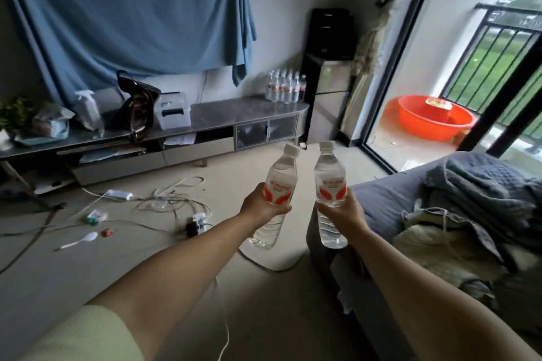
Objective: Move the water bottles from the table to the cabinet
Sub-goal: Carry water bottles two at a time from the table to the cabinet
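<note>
We carry one bottle (278,191) in the left hand (262,206) grip and another bottle (330,184) in the right hand (342,210), both short of the cabinet (223,111), keeping them upright until set beside the cluster (286,87) there.

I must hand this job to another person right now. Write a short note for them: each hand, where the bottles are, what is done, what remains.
Left hand: grips one water bottle around its label, tilted slightly right.
Right hand: grips a second bottle, about upright.
Both bottles are capped, held above the floor, facing the long cabinet.
Done: a cluster of bottles already stands at the cabinet top's right end.
Left: carry these two over and set them beside the cluster. The table is not in view, so check it for more. Mind the cables on the floor.
</note>
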The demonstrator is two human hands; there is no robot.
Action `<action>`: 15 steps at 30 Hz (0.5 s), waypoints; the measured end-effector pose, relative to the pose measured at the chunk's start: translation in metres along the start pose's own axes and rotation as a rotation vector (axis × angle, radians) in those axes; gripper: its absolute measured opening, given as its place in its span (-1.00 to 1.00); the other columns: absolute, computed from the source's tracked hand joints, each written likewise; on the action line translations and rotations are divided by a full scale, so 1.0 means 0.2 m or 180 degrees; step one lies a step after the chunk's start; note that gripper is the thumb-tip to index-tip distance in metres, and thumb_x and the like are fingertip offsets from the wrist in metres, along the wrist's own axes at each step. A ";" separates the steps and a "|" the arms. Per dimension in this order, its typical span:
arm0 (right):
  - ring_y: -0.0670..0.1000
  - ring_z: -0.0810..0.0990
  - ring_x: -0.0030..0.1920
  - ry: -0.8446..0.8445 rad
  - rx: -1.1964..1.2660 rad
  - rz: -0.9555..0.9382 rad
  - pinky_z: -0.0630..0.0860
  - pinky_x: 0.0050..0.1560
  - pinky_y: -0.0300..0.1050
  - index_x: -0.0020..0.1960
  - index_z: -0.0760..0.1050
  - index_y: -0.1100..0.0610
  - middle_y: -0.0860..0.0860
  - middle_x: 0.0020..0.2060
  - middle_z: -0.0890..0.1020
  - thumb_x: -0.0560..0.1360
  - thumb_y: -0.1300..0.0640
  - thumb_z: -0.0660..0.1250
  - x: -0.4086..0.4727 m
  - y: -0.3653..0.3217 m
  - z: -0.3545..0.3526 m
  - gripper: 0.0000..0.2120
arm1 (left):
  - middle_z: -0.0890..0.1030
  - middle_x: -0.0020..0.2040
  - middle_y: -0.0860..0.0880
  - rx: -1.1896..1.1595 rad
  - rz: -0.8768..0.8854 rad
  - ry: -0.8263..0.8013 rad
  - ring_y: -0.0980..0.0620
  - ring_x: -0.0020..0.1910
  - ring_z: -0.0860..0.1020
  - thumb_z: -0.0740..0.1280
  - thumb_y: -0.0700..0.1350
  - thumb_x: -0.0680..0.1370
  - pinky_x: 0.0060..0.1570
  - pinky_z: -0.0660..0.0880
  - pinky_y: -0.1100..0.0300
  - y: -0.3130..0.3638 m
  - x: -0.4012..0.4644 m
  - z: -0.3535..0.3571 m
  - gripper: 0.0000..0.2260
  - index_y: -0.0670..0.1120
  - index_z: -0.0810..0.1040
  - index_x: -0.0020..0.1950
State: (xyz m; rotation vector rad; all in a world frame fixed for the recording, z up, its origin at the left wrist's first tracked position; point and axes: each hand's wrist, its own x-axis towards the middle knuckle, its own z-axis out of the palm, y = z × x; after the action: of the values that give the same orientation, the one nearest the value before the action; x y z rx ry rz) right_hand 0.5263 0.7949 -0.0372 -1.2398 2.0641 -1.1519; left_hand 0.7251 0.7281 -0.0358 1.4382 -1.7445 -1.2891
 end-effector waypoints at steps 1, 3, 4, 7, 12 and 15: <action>0.09 0.61 0.03 0.0029 -0.0007 0.0025 0.55 0.07 0.01 0.23 0.43 0.16 0.09 0.03 0.63 0.34 0.05 0.57 0.07 0.00 0.01 -0.45 | 0.62 0.02 0.06 0.0021 -0.0023 -0.0049 0.02 -0.01 0.58 0.55 0.08 0.26 -0.08 0.43 0.19 0.01 0.07 0.00 -0.50 0.06 0.49 0.14; 0.09 0.61 0.01 0.0090 -0.0039 0.0075 0.54 0.02 -0.04 0.22 0.44 0.17 0.10 0.02 0.64 0.34 0.06 0.57 0.20 -0.02 0.03 -0.46 | 0.63 0.02 0.05 0.0113 -0.0039 -0.0146 0.01 -0.01 0.58 0.54 0.08 0.25 -0.06 0.46 0.17 0.03 0.22 -0.02 -0.49 0.05 0.50 0.15; 0.08 0.61 -0.01 0.0128 -0.0046 0.0112 0.52 -0.03 -0.08 0.21 0.44 0.18 0.11 0.01 0.64 0.33 0.07 0.57 0.27 -0.03 0.05 -0.46 | 0.64 0.02 0.05 0.0181 -0.0047 -0.0180 0.00 -0.01 0.59 0.54 0.09 0.25 -0.05 0.47 0.15 0.04 0.30 -0.03 -0.49 0.05 0.50 0.15; 0.03 0.55 -0.08 0.0209 -0.0088 0.0178 0.38 -0.17 -0.18 0.19 0.42 0.18 0.08 -0.02 0.61 0.32 0.08 0.58 0.44 -0.04 0.09 -0.45 | 0.63 0.00 0.04 0.0309 -0.0067 -0.0210 -0.02 -0.01 0.59 0.54 0.08 0.26 -0.05 0.48 0.16 0.07 0.53 -0.06 -0.50 0.04 0.50 0.14; 0.04 0.57 -0.03 0.0179 -0.0090 0.0261 0.43 -0.07 -0.15 0.20 0.42 0.18 0.07 0.00 0.61 0.32 0.07 0.57 0.73 -0.01 0.12 -0.45 | 0.65 0.01 0.00 0.0209 -0.0146 -0.0266 -0.05 0.00 0.60 0.54 0.05 0.28 0.08 0.52 0.08 0.12 0.86 0.00 -0.54 0.02 0.53 0.12; 0.09 0.59 0.02 0.0083 -0.0073 0.0329 0.47 -0.03 -0.12 0.21 0.43 0.20 0.10 0.03 0.61 0.33 0.08 0.57 0.94 0.03 0.11 -0.46 | 0.65 -0.01 0.01 0.0119 -0.0181 -0.0349 -0.04 0.00 0.60 0.53 0.04 0.27 0.09 0.53 0.05 0.14 1.04 0.08 -0.56 0.03 0.54 0.09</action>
State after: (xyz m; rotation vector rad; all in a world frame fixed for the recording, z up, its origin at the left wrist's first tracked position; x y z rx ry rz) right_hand 0.4488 0.6224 -0.0486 -1.1200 2.1396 -1.1057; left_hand 0.6394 0.5372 -0.0507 1.4724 -1.8191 -1.3957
